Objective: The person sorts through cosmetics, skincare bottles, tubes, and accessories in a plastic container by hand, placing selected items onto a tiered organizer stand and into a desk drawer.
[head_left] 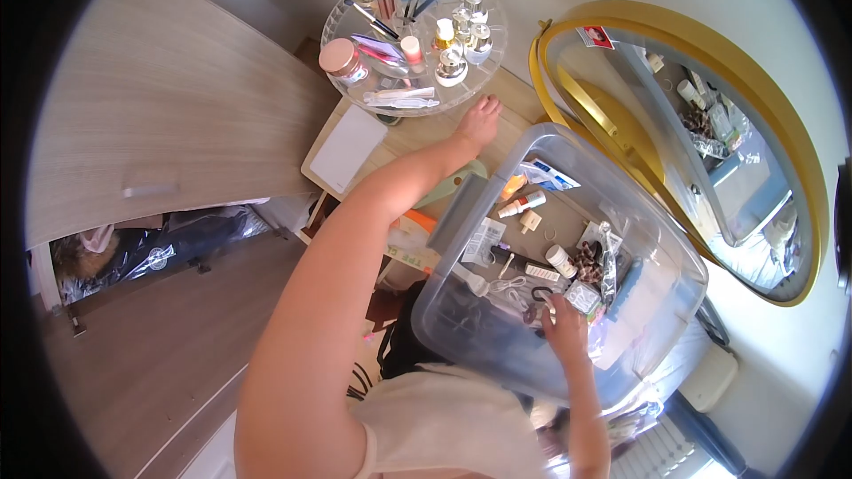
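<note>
My left hand (480,121) is over the light wooden tabletop, just below the rim of a clear round organizer (486,87). Its fingers are curled together, and whatever they may hold is hidden. Down inside a clear plastic bin (453,215), my right hand (565,328) has its fingers drawn together by a small dark loop (541,294); what is between them is too small to name. Around it lie a white cable (508,287), a white bottle (560,261), a brown patterned scrunchie (587,263) and a small clear packet (582,296). Farther back is a white-and-red tube (521,204).
Jars, bottles and brushes stand in the organizer, including a pink-lidded jar (341,60). A gold-framed round mirror (803,177) leans behind the bin. On the tabletop's left lies a white flat tablet-like object (349,148). At left, an open drawer (169,239) holds dark clothing.
</note>
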`<state>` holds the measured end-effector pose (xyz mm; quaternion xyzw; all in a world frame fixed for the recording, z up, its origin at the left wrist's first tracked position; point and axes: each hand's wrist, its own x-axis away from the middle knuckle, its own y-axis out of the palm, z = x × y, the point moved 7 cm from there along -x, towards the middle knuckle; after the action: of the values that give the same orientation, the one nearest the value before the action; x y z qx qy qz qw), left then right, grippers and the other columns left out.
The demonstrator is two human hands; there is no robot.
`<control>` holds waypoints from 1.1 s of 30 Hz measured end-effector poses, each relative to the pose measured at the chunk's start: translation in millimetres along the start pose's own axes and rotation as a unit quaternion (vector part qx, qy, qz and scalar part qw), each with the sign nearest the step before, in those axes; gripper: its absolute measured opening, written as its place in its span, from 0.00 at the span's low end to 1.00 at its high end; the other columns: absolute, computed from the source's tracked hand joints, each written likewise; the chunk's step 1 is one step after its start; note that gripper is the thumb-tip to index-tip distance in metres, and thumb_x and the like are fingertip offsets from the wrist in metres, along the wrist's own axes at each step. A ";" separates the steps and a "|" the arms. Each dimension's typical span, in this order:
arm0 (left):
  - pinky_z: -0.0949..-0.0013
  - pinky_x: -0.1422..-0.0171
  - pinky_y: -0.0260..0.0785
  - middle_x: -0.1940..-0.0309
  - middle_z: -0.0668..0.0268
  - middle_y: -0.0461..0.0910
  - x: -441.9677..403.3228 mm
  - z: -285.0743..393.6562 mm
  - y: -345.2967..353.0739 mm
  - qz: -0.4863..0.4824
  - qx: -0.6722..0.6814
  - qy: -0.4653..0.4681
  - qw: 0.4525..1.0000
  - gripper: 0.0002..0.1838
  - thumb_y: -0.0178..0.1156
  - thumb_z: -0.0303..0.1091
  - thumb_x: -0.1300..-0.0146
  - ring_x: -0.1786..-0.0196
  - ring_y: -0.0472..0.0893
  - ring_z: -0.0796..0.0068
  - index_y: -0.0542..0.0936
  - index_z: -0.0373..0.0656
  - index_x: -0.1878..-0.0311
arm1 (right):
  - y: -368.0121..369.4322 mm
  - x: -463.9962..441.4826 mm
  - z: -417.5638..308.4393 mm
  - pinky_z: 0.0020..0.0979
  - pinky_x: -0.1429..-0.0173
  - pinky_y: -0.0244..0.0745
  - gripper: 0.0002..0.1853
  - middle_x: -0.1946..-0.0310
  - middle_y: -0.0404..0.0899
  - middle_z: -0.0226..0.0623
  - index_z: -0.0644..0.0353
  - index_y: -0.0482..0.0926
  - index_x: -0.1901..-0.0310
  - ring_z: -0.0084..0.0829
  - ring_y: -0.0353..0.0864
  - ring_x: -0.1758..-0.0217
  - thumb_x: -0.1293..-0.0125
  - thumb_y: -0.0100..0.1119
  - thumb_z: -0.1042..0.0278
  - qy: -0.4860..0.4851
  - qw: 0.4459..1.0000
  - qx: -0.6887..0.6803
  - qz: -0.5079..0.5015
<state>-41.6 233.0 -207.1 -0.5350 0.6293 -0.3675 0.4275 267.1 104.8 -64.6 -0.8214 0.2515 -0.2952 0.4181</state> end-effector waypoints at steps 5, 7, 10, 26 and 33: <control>0.65 0.38 0.53 0.55 0.66 0.74 -5.0 -2.6 -7.0 0.067 0.043 -0.084 0.993 0.12 0.52 0.33 0.48 0.44 0.65 0.66 0.85 0.45 0.69 | 0.8 -1.0 1.9 0.42 0.69 0.72 0.06 0.73 0.76 0.44 0.60 0.70 0.64 0.46 0.77 0.71 0.42 0.54 0.71 0.004 1.000 -0.003 0.005; 0.64 0.40 0.54 0.57 0.65 0.75 -10.3 -1.4 -3.4 -0.011 0.100 -0.094 0.990 0.11 0.53 0.34 0.49 0.46 0.66 0.65 0.85 0.45 0.70 | 1.4 -1.8 1.4 0.42 0.69 0.72 0.06 0.73 0.76 0.44 0.60 0.70 0.64 0.46 0.77 0.71 0.42 0.54 0.71 0.009 1.000 -0.009 0.000; 0.64 0.42 0.55 0.59 0.66 0.75 -17.5 -2.3 -5.7 -0.082 0.156 -0.128 0.976 0.10 0.55 0.35 0.49 0.46 0.66 0.66 0.84 0.44 0.70 | 1.2 -3.7 1.1 0.42 0.69 0.72 0.06 0.72 0.76 0.44 0.60 0.71 0.63 0.46 0.77 0.71 0.42 0.54 0.72 0.010 1.000 -0.017 -0.002; 0.57 0.61 0.69 0.66 0.57 0.76 111.1 -72.5 -190.3 0.111 0.493 -0.135 0.852 0.09 0.52 0.24 0.40 0.62 0.77 0.53 0.69 0.43 0.56 | -21.8 -14.0 -2.9 0.43 0.67 0.72 0.04 0.72 0.77 0.45 0.61 0.71 0.63 0.49 0.77 0.71 0.41 0.52 0.75 0.003 0.999 -0.030 0.032; 0.64 0.63 0.71 0.71 0.64 0.75 107.0 -196.5 -318.9 0.110 0.216 -0.157 0.958 0.15 0.60 0.25 0.55 0.64 0.77 0.65 0.81 0.47 0.60 | -20.2 -25.7 -20.4 0.45 0.65 0.71 0.08 0.69 0.77 0.49 0.62 0.72 0.59 0.51 0.76 0.69 0.40 0.49 0.74 -0.043 0.995 -0.083 0.025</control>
<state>-116.6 78.1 142.4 -0.4087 0.5151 -0.3568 0.6636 238.3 121.4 -45.1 -0.8588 0.2769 -0.2269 0.3664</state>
